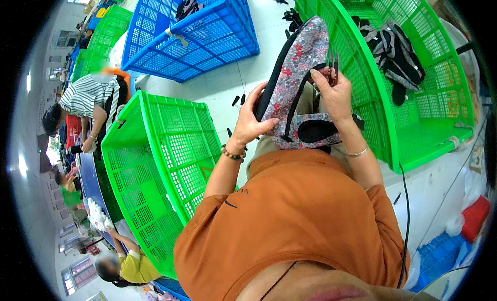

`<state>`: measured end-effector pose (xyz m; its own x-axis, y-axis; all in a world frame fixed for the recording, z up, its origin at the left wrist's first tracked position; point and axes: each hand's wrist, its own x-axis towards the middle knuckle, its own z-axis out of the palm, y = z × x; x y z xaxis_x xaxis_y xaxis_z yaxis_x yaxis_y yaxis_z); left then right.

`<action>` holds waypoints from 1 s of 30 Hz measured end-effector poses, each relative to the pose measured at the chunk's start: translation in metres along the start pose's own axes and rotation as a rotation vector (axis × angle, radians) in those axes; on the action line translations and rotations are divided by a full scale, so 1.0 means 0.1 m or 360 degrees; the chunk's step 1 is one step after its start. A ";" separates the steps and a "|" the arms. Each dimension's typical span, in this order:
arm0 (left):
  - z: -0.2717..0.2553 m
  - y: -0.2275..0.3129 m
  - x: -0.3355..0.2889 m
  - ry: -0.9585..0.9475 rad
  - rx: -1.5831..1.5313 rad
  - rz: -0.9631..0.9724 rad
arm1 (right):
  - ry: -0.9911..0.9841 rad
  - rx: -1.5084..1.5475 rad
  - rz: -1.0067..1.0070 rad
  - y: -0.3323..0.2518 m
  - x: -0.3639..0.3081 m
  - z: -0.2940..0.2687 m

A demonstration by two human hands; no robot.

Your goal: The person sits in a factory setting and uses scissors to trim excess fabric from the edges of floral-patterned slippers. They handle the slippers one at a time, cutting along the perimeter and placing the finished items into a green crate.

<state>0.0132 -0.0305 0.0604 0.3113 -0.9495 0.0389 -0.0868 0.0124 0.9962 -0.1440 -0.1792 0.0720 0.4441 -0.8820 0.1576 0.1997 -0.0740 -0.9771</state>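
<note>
A long sewn piece of grey floral fabric (296, 60) with red flowers and black edging is stretched upright in front of my body. My left hand (252, 117) grips its left edge, thumb on the floral face and fingers behind. My right hand (334, 94) pinches the inner black edge with the thumb. Two thin pointed metal blades, apparently thread snips (334, 61), stick up from the fingers of that same hand. The lower part of the piece, with a black oval patch (316, 131), hangs across my lap below the right wrist.
A green crate (385, 145) at right holds grey and black sewn pieces (396, 57). Another green crate (150, 145) stands at left, a blue crate (207, 34) beyond. Black scraps lie on the floor. A black cable (406, 223) runs at my right. Other people work at far left.
</note>
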 end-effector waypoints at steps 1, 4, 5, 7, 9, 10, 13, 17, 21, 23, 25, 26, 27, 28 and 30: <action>0.02 0.01 -0.03 0.0042 0.0050 0.0045 | 0.0052 0.0030 -0.0043 -0.01 -0.02 -0.01; 0.00 0.04 -0.08 0.0192 0.0358 0.0194 | 0.0187 -0.0288 -0.0305 -0.17 0.04 -0.05; -0.02 0.05 -0.09 0.0249 0.0487 0.0249 | 0.0146 -0.0437 -0.0395 -0.20 0.06 -0.10; -0.02 0.05 -0.12 0.0315 0.0713 0.0383 | 0.0109 -0.0817 -0.0659 -0.33 0.06 -0.17; -0.03 0.08 -0.14 0.0375 0.0876 0.0484 | 0.0058 -0.1013 -0.0773 -0.46 0.03 -0.17; -0.01 0.11 -0.16 0.0387 0.0941 0.0510 | 0.0056 -0.1087 -0.0790 -0.48 0.02 -0.17; 0.03 0.18 -0.17 0.0415 0.1096 0.0602 | 0.0089 -0.1301 -0.0868 -0.50 0.02 -0.17; 0.06 0.18 -0.18 0.0393 0.1130 0.0679 | 0.0128 -0.1351 -0.0903 -0.45 0.03 -0.21; 0.06 0.16 -0.19 0.0363 0.1099 0.0630 | 0.0135 -0.1294 -0.0826 -0.45 -0.01 -0.24; 0.07 0.15 -0.19 0.0369 0.1103 0.0628 | 0.0134 -0.1221 -0.0763 -0.46 -0.04 -0.26; 0.08 0.15 -0.19 0.0372 0.1102 0.0614 | 0.0121 -0.1194 -0.0773 -0.46 -0.04 -0.27; 0.10 0.16 -0.19 0.0372 0.1099 0.0603 | 0.0114 -0.1180 -0.0777 -0.46 -0.04 -0.28; 0.11 0.16 -0.19 0.0372 0.1097 0.0591 | 0.0112 -0.1189 -0.0799 -0.45 -0.03 -0.27; 0.13 0.17 -0.19 0.0367 0.1096 0.0605 | 0.0112 -0.1198 -0.0818 -0.42 -0.01 -0.27; 0.16 0.20 -0.18 0.0358 0.1095 0.0633 | 0.0114 -0.1232 -0.0845 -0.40 0.01 -0.28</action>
<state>-0.0090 -0.0180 0.0785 0.3110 -0.8283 0.4660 -0.7680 0.0699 0.6367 -0.1763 -0.1899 0.1075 0.4017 -0.6685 0.6259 -0.2867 -0.7409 -0.6074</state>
